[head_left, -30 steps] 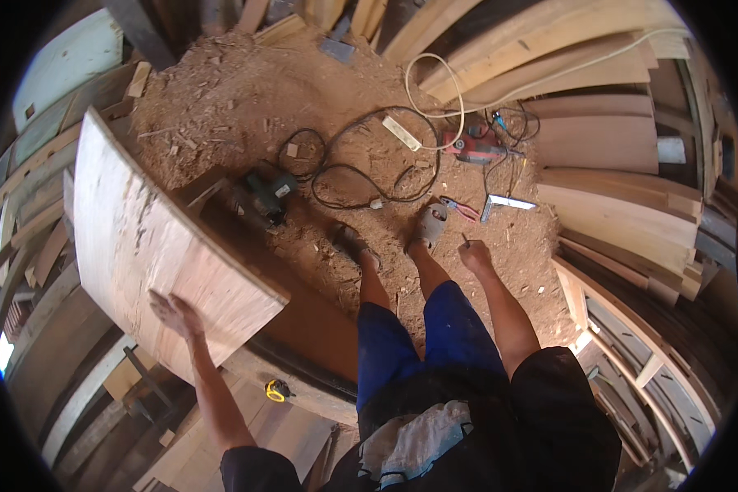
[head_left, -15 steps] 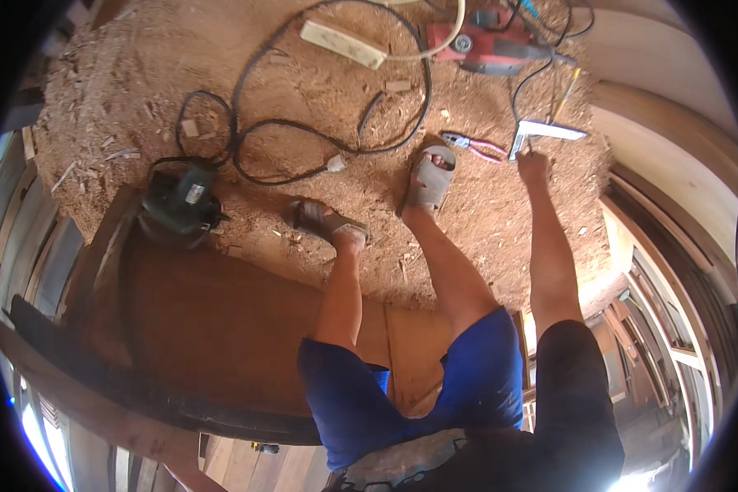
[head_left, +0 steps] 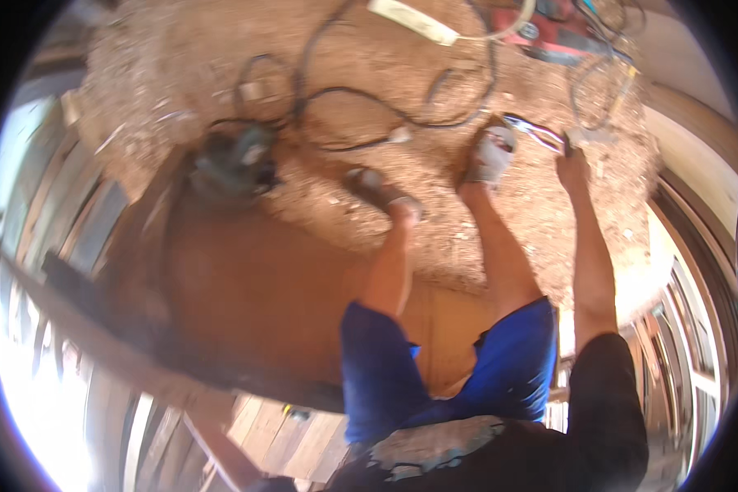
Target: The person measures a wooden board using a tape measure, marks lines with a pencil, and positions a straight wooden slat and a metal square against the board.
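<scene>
My right hand reaches down to the wood-shaving-covered floor, just right of my right sandal. Its fingertips are at the handle ends of a pair of pliers. Motion smears the fingers, so their grip does not show clearly. Just past the hand lies a blurred metal try square. My left hand is low at the left, against the long wooden edge beside my seat; its fingers are not distinct.
A dark green power tool stands at the left, its black cord looping over the shavings. A red power tool and a pale bar-shaped block with a cable lie farther off. Brown boarding spans the left front; curved timbers line the right.
My right hand has left the try square and moved left to the pliers' handles. The whole view has shifted, so the scene sits farther right and higher, with more blur.
</scene>
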`<state>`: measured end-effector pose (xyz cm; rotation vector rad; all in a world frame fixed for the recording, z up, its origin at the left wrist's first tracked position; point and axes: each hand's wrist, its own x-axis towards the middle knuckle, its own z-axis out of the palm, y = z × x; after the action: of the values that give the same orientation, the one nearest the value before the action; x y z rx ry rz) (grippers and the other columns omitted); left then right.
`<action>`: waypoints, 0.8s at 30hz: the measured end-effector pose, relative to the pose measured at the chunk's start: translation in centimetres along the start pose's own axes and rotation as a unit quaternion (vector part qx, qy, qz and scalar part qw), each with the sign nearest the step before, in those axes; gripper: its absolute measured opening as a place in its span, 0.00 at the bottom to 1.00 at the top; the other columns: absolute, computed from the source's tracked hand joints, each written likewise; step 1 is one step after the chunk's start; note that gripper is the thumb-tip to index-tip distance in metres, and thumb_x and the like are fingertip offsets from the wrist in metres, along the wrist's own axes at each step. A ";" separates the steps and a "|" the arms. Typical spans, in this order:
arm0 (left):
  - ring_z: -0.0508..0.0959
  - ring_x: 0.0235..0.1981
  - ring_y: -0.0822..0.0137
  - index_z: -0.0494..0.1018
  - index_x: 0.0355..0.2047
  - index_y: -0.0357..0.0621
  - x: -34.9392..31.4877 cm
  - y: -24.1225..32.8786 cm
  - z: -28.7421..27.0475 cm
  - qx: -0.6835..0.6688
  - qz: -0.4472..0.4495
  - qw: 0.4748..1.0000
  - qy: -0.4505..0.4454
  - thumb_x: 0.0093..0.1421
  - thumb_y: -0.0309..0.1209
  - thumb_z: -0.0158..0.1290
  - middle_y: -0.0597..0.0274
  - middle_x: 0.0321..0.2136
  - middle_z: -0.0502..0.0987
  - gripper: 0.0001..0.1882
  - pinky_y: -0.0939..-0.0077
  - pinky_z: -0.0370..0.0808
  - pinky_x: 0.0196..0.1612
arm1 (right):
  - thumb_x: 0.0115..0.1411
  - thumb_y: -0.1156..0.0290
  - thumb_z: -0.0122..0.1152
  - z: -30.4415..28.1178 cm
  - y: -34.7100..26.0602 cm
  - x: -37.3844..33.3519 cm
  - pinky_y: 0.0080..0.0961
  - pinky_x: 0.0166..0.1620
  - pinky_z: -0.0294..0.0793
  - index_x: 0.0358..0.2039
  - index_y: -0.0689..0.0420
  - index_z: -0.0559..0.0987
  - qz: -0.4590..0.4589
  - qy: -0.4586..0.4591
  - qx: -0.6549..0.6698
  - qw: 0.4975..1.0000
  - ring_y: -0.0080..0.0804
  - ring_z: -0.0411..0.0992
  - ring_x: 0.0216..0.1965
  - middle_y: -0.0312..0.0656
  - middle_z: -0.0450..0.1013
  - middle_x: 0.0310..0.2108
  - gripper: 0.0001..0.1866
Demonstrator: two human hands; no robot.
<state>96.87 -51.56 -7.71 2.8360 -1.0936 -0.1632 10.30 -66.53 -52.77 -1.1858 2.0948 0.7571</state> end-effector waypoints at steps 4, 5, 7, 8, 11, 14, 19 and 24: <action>0.58 0.72 0.55 0.49 0.73 0.36 -1.8 -1.1 1.3 -0.060 -0.030 0.998 0.008 0.75 0.43 0.35 0.47 0.73 0.52 0.33 0.63 0.55 0.74 | 0.63 0.61 0.52 -7.0 -7.1 -13.6 0.58 0.49 0.72 0.52 0.54 0.70 -0.022 -0.003 0.050 0.998 0.67 0.76 0.45 0.63 0.78 0.42 0.19; 0.58 0.72 0.55 0.49 0.74 0.35 -2.0 -0.6 1.4 -0.078 -0.047 0.996 0.013 0.75 0.42 0.35 0.47 0.73 0.52 0.33 0.63 0.55 0.74 | 0.64 0.60 0.52 -8.0 -7.7 -15.9 0.57 0.47 0.71 0.51 0.55 0.71 -0.062 0.016 0.074 0.995 0.67 0.76 0.43 0.63 0.78 0.40 0.18; 0.52 0.74 0.54 0.46 0.74 0.35 -2.3 2.5 1.3 -0.080 -0.123 0.989 0.011 0.75 0.42 0.33 0.46 0.74 0.49 0.34 0.62 0.49 0.76 | 0.66 0.59 0.52 -10.6 -10.5 -21.6 0.54 0.45 0.72 0.49 0.57 0.72 -0.104 0.055 0.128 0.985 0.63 0.77 0.40 0.62 0.78 0.37 0.17; 0.47 0.76 0.52 0.44 0.75 0.35 -2.7 5.5 1.5 -0.079 -0.167 0.983 0.007 0.75 0.43 0.29 0.44 0.75 0.46 0.34 0.60 0.43 0.77 | 0.68 0.58 0.52 -12.1 -12.0 -24.5 0.51 0.42 0.73 0.47 0.58 0.74 -0.130 0.085 0.174 0.972 0.60 0.78 0.37 0.60 0.78 0.35 0.17; 0.43 0.76 0.42 0.44 0.75 0.37 -2.6 6.8 1.6 0.035 -0.170 0.985 -0.021 0.72 0.40 0.29 0.40 0.75 0.45 0.35 0.46 0.36 0.77 | 0.72 0.58 0.52 -16.3 -16.7 -32.5 0.37 0.36 0.73 0.42 0.61 0.78 -0.185 0.109 0.370 0.904 0.34 0.72 0.28 0.44 0.75 0.27 0.17; 0.47 0.75 0.38 0.48 0.74 0.35 -2.8 3.8 1.0 0.064 -0.101 0.993 0.000 0.72 0.42 0.33 0.35 0.73 0.50 0.35 0.45 0.42 0.74 | 0.73 0.60 0.51 -22.5 -21.7 -40.8 0.31 0.35 0.72 0.39 0.60 0.78 -0.302 0.233 0.420 0.823 0.26 0.71 0.29 0.36 0.74 0.27 0.16; 0.45 0.75 0.36 0.50 0.74 0.38 -4.2 3.1 1.8 0.040 0.024 0.998 0.045 0.71 0.48 0.37 0.31 0.73 0.49 0.38 0.45 0.39 0.74 | 0.71 0.66 0.57 -27.3 -24.2 -51.3 0.21 0.38 0.69 0.43 0.60 0.80 -0.321 0.015 0.562 0.762 0.17 0.68 0.34 0.30 0.72 0.33 0.11; 0.31 0.77 0.40 0.44 0.76 0.44 -12.1 10.1 0.7 -0.018 0.269 0.961 -0.054 0.69 0.59 0.37 0.39 0.76 0.34 0.45 0.42 0.26 0.74 | 0.66 0.70 0.63 -25.0 -26.9 -58.5 0.20 0.42 0.70 0.50 0.59 0.79 -0.432 -0.197 0.521 0.709 0.17 0.67 0.37 0.29 0.72 0.36 0.14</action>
<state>81.15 -50.95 -6.32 2.4055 -1.8094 -0.2894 52.57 -65.15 1.80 -0.9796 1.0050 -0.5557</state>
